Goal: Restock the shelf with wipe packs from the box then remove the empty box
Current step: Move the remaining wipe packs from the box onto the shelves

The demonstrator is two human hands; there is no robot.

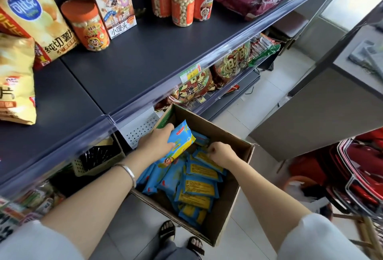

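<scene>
An open cardboard box (230, 195) stands on the floor below the shelf and holds several blue and yellow wipe packs (199, 187). My left hand (158, 141) grips one blue wipe pack (182, 140), lifted above the others at the box's far left corner. My right hand (220, 154) reaches into the box with curled fingers pinching the edge of another pack lying in the pile. The dark shelf (149, 56) above has a bare stretch in front of the snack jars.
Orange-lidded snack jars (183, 3), a snack carton (112, 4) and chip bags (35, 21) stand at the back of the shelf. Snack bags fill the lower shelf (207, 85). Red shopping baskets (364, 176) sit at the right. My sandalled feet (180, 239) are beside the box.
</scene>
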